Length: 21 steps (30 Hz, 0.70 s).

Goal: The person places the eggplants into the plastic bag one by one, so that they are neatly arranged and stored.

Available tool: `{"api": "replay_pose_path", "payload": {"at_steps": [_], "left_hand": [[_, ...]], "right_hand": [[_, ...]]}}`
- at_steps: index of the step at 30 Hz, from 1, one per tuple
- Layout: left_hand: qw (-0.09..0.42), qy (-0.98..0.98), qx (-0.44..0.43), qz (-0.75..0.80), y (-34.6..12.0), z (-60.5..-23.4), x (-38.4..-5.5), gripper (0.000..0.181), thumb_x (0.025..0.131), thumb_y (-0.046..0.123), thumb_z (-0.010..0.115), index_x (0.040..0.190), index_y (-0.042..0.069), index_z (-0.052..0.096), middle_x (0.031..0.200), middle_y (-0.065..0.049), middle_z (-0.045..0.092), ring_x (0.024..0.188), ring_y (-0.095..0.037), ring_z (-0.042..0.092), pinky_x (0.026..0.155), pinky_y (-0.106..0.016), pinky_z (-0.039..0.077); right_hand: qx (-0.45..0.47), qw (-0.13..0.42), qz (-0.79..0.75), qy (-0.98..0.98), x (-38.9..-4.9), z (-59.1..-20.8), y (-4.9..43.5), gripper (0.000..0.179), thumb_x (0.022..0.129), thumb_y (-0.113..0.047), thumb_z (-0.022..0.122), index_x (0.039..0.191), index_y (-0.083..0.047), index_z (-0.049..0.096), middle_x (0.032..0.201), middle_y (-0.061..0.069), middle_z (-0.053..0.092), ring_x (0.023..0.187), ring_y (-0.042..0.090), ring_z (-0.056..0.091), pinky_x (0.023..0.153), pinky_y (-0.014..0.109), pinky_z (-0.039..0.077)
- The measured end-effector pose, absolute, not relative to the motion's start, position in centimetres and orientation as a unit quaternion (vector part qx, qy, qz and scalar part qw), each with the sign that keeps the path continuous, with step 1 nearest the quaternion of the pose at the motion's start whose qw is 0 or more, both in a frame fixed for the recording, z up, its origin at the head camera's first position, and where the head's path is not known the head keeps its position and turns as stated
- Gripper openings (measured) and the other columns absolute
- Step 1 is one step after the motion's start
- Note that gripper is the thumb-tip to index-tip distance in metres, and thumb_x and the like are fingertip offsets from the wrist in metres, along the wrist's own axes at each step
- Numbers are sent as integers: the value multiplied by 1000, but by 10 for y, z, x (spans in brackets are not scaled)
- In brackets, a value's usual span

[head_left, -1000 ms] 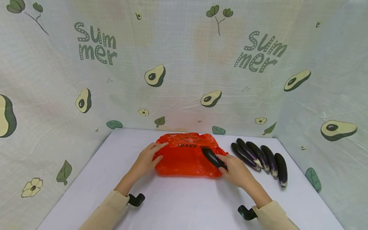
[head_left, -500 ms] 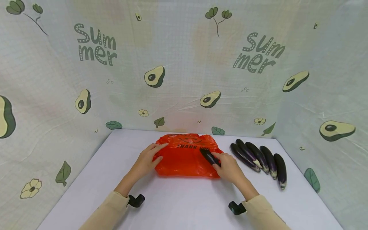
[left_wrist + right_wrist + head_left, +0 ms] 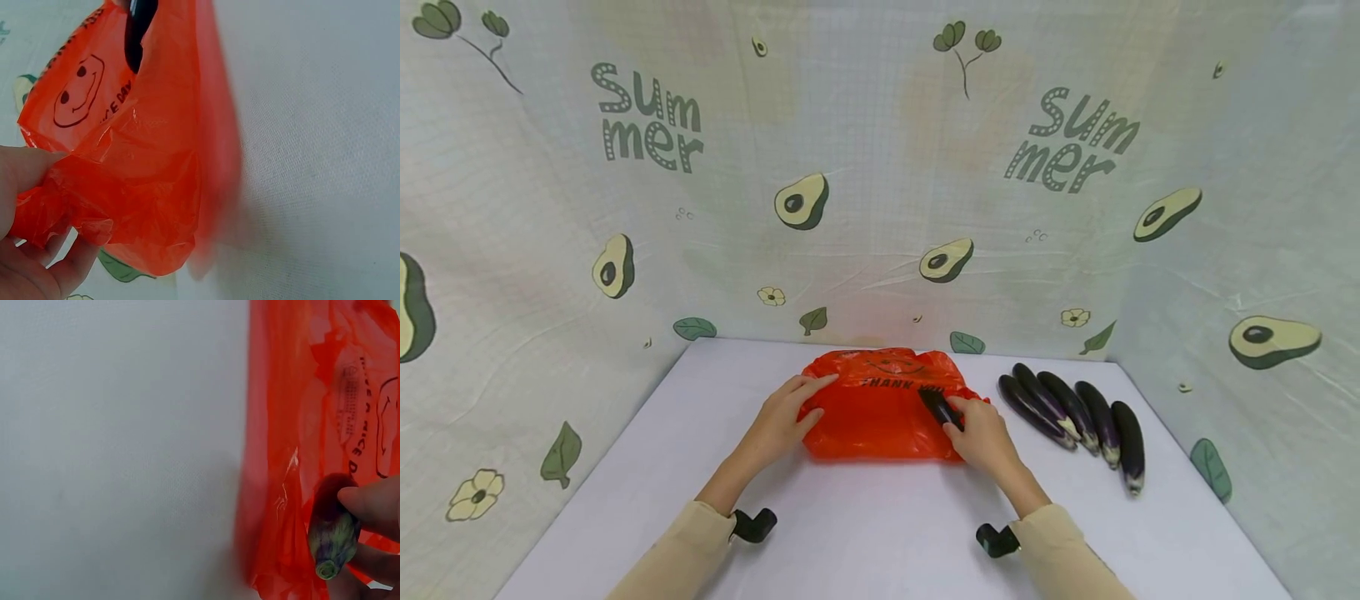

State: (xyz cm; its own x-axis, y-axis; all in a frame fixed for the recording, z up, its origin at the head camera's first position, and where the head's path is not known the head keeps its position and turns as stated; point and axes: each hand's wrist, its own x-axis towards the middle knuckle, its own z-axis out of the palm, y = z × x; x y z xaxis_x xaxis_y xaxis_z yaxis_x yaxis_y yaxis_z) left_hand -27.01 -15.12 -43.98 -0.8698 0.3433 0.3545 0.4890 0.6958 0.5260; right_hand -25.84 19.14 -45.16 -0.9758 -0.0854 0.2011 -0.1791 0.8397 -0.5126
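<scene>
A red plastic bag (image 3: 872,425) printed with a smiley face and "THANK YOU" lies on the table, its mouth spread upward. My left hand (image 3: 781,423) grips the bag's left side; in the left wrist view thumb and fingers pinch the crumpled film. With my right hand (image 3: 987,435) I hold a dark eggplant (image 3: 937,405) by its stem end, over the bag's mouth. Its far tip (image 3: 134,53) dips behind the front film in the left wrist view. In the right wrist view the green stem (image 3: 332,544) sticks out between thumb and fingers.
Several eggplants (image 3: 1097,417) lie fanned side by side on the white table (image 3: 865,533), right of the bag. A cloth printed with avocados (image 3: 946,260) and "summer" lettering hangs around the back and sides.
My right hand has moved left with the eggplant, bringing it further over the bag's mouth. The left hand keeps its grip on the bag's left side.
</scene>
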Motion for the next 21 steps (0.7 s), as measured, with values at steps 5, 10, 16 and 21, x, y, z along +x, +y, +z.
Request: {"api": "replay_pose_path", "payload": {"at_steps": [5, 10, 16, 21], "left_hand": [[113, -914, -226, -318, -151, -440, -270, 67, 97, 5, 77, 156, 26, 55, 133, -7, 61, 121, -27, 62, 99, -46, 61], [114, -914, -227, -317, -151, -441, -270, 66, 96, 6, 78, 155, 27, 56, 132, -7, 62, 121, -27, 62, 98, -45, 61], [110, -914, -224, -318, -151, -442, -271, 66, 96, 5, 78, 155, 27, 56, 131, -5, 62, 118, -25, 62, 98, -44, 61], [108, -916, -219, -320, -150, -442, -271, 67, 96, 5, 78, 155, 27, 56, 131, -5, 62, 119, -25, 62, 98, -44, 61]], "right_hand": [[64, 79, 282, -954, -259, -455, 185, 50, 94, -12, 80, 140, 2, 67, 134, 19, 71, 121, 38, 67, 104, 58, 55], [60, 82, 281, -954, -259, -458, 181, 46, 94, -10, 80, 136, 3, 69, 130, 20, 72, 120, 39, 68, 104, 59, 55], [52, 89, 280, -954, -262, -464, 182, 48, 92, -12, 83, 136, 2, 69, 127, 19, 73, 112, 35, 68, 102, 56, 57], [48, 92, 282, -954, -264, -469, 183, 51, 91, -14, 84, 137, 1, 69, 123, 18, 73, 103, 32, 66, 97, 54, 60]]}}
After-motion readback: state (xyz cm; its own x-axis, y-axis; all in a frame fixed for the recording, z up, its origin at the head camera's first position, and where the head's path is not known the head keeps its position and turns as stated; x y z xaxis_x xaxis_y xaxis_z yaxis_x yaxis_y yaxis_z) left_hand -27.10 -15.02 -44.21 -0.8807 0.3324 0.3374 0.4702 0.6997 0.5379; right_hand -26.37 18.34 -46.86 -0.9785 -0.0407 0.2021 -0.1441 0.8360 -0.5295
